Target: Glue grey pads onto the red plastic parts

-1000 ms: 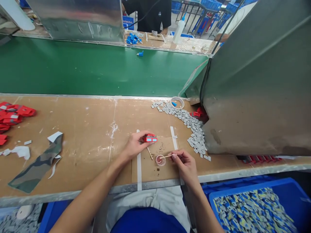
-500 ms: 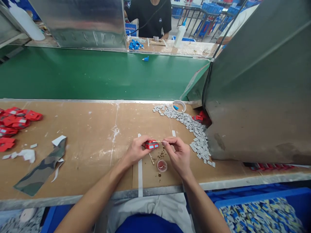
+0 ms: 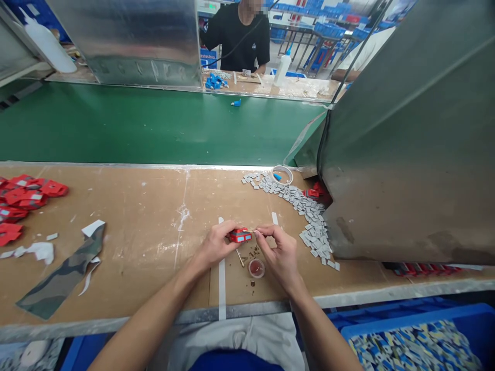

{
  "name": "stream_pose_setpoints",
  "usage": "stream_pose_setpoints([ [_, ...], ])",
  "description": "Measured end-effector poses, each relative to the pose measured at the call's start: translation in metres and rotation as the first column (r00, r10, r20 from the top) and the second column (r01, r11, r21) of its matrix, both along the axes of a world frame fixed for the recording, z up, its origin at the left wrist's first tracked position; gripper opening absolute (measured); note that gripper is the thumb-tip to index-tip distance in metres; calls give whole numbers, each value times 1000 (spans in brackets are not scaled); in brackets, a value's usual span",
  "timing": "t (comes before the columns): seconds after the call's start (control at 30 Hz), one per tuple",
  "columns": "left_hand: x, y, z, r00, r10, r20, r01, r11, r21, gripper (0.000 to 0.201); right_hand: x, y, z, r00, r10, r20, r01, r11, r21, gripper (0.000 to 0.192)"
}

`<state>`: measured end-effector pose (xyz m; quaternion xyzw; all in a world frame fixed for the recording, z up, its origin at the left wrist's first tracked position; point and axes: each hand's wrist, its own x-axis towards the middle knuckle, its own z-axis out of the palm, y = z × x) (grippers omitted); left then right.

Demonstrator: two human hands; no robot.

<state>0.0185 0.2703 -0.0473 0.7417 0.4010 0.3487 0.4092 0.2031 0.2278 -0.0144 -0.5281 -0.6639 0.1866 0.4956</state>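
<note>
My left hand point(image 3: 221, 242) is closed around the rear of a small red toy car point(image 3: 240, 235) with grey trim and pale blue windows, held just above the table. Pinched in my right hand point(image 3: 279, 252) is a thin wooden stick point(image 3: 249, 231), its tip at the car's top. Below my hands stands a small clear cup point(image 3: 256, 268) of reddish liquid. A cotton swab point(image 3: 240, 258) lies beside it, among brown specks and drips on the cardboard.
Grey tiles point(image 3: 315, 226) curve along the right, near a tape roll point(image 3: 282, 175). Red toy parts point(image 3: 23, 198) and a camouflage strip point(image 3: 64, 275) lie left. A green belt point(image 3: 154, 126) runs behind; a metal panel point(image 3: 406, 154) bounds the right. A person point(image 3: 240, 38) sits opposite.
The view has tilted up slightly. My hands keep the toy car and stick together, with the right hand shifted very slightly toward the car.
</note>
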Motion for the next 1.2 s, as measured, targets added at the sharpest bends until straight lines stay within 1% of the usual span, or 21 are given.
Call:
stream_pose_setpoints([
  [0.13,0,1,1,1000,7,-7,-7,999,-31,10,-4,3,5,999,15,-47,-18,997,-77,14],
  [0.2,0,1,1,1000,16,11,-15,998,-57,12,0,0,11,998,2,-65,-9,995,-95,14],
  [0.3,0,0,2,998,21,52,-16,995,-94,14,17,-14,21,996,4,-92,-14,995,-99,12],
  [0.43,1,0,4,998,24,53,-18,993,-117,14,40,-42,30,995,81,-60,-89,988,-127,12],
  [0.53,1,0,4,998,24,52,-17,991,-134,17,42,-55,24,988,156,-24,-157,973,-170,14],
  [0.63,0,1,4,998,24,55,-16,991,-136,18,34,-59,9,981,190,20,-183,964,-194,13],
  [0.7,0,1,3,998,21,51,-15,991,-129,17,27,-61,-2,984,173,49,-160,968,-192,13],
  [0.77,0,1,3,999,19,46,-13,992,-125,17,22,-64,-11,990,125,66,-111,978,-177,14],
  [0.83,0,1,4,999,23,41,-18,992,-122,18,22,-67,-14,994,83,77,-69,984,-167,13],
  [0.87,-1,1,4,999,26,39,-21,992,-123,18,25,-68,-12,992,89,84,-73,982,-175,9],
  [0.9,-1,1,4,999,28,37,-23,992,-125,19,29,-67,-10,990,114,88,-96,978,-187,9],
  [0.97,0,1,5,999,32,39,-27,991,-128,18,44,-57,0,984,154,87,-136,973,-188,25],
  [1.0,0,1,6,999,33,42,-27,991,-128,18,53,-47,5,985,150,90,-132,976,-174,29],
  [1.03,0,1,6,999,32,44,-26,991,-128,18,64,-33,10,989,109,99,-94,985,-145,24],
  [1.07,0,1,6,998,31,47,-25,992,-127,18,74,-15,13,991,44,126,-29,992,-119,15],
  [1.1,0,1,6,998,31,48,-24,992,-126,18,83,5,15,985,-12,175,32,993,-113,13],
  [1.13,0,2,6,998,31,50,-24,992,-124,19,92,26,14,969,-47,244,79,989,-123,13],
  [1.17,0,2,6,998,32,52,-25,992,-122,19,98,48,12,938,-76,337,138,977,-163,12],
  [1.2,0,2,6,998,36,54,-29,992,-119,19,102,68,8,891,-94,445,204,957,-207,13],
])
